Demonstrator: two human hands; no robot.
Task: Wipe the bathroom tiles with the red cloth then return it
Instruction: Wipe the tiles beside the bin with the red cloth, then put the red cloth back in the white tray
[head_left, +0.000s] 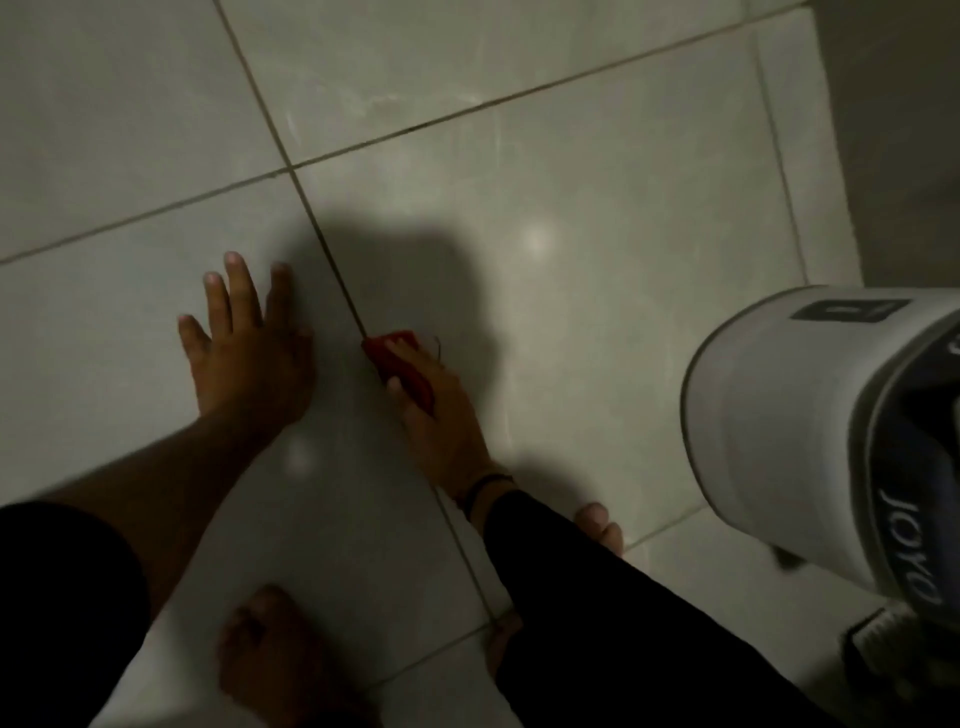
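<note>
A small bunched red cloth (388, 352) lies pressed on the pale floor tiles (597, 197), right on a dark grout line. My right hand (439, 415) lies over it, fingers closed around it; only the cloth's far end and left edge show. My left hand (249, 345) is flat on the tile to the left, fingers spread, holding nothing. A dark shadow falls on the tiles just beyond both hands.
A white bucket (789, 415) with dark lettering stands at the right, close to my right arm. A brush-like object (883, 631) sits below it. My bare feet (275, 660) rest at the bottom. A wall edge (893, 130) rises at the upper right.
</note>
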